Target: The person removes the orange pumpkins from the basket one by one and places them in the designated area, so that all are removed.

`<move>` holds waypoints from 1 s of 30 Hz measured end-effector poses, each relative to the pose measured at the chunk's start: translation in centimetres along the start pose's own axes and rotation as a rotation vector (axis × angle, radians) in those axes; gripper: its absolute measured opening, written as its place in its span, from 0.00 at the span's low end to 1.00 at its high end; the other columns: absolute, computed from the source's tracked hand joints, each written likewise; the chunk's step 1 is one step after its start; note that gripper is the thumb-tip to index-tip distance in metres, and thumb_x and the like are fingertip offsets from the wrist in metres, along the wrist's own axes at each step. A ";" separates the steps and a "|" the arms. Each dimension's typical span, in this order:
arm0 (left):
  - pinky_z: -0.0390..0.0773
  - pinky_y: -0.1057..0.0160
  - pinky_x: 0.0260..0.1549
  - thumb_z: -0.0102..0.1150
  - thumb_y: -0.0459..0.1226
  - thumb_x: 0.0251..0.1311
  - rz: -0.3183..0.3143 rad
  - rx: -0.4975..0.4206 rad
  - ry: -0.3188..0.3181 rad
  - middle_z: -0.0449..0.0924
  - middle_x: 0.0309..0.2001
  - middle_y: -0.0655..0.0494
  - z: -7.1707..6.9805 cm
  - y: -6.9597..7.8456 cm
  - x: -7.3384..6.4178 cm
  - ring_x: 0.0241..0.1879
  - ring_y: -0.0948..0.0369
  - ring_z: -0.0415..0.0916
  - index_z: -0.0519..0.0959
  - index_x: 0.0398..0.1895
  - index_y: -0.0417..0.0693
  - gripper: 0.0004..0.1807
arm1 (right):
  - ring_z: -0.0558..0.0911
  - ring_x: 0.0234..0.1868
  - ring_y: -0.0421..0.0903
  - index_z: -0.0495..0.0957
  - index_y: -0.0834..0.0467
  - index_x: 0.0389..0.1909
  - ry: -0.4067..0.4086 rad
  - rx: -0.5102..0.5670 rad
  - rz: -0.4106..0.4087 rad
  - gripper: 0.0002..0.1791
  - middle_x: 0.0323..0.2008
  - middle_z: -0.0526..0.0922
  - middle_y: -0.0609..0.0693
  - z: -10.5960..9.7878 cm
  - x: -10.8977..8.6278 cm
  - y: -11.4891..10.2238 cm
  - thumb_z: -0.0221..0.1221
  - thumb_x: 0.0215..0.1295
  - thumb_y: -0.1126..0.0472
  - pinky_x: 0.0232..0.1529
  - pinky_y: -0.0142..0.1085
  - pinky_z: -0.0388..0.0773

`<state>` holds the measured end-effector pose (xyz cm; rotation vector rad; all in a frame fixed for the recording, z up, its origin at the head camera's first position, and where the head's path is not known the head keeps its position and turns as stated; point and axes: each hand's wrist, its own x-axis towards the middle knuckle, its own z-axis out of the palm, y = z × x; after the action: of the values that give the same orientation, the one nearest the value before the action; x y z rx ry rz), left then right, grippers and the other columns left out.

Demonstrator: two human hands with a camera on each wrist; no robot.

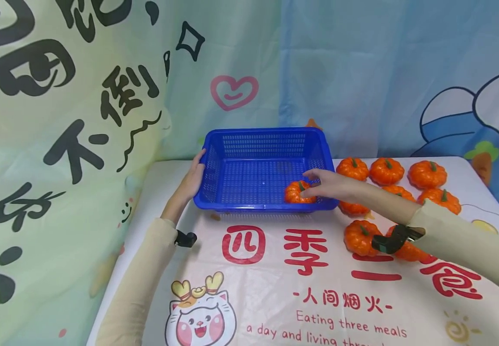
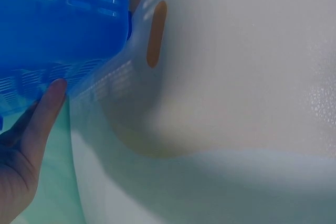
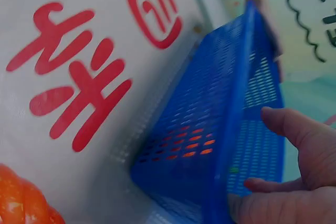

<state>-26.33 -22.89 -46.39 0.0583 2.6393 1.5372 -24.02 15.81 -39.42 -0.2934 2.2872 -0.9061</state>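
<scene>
A blue plastic basket (image 1: 263, 206) with slotted walls stands at the back of the table. My left hand (image 1: 193, 179) rests against its left side, with a straight finger (image 2: 46, 116) touching the outer wall below the rim. My right hand (image 1: 324, 184) reaches over the basket's right end, thumb and fingers spread apart. Beneath it, a small orange pumpkin (image 1: 293, 193) with a green stem sits in the near right corner of the basket. Orange shows through the slots in the right wrist view, where the right hand (image 3: 310, 166) appears with nothing visible between its fingers.
Several more orange pumpkins (image 1: 361, 238) lie on the table right of the basket, some partly hidden under my right forearm. A printed cloth (image 1: 275, 288) covers the table. Patterned curtains (image 1: 336, 72) hang behind and at the left.
</scene>
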 end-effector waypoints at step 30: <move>0.46 0.44 0.74 0.21 0.44 0.73 -0.005 0.013 -0.004 0.42 0.79 0.49 0.1 0.1 0.0 0.77 0.48 0.42 0.41 0.78 0.62 0.30 | 0.59 0.69 0.65 0.62 0.54 0.72 -0.021 -0.190 -0.042 0.35 0.69 0.58 0.66 1.6 3.8 0.2 0.59 0.64 0.66 0.70 0.62 0.56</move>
<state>-26.32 -22.76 -46.37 0.0563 2.6444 1.5172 -25.91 13.48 -42.26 -0.4322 2.3593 -0.7028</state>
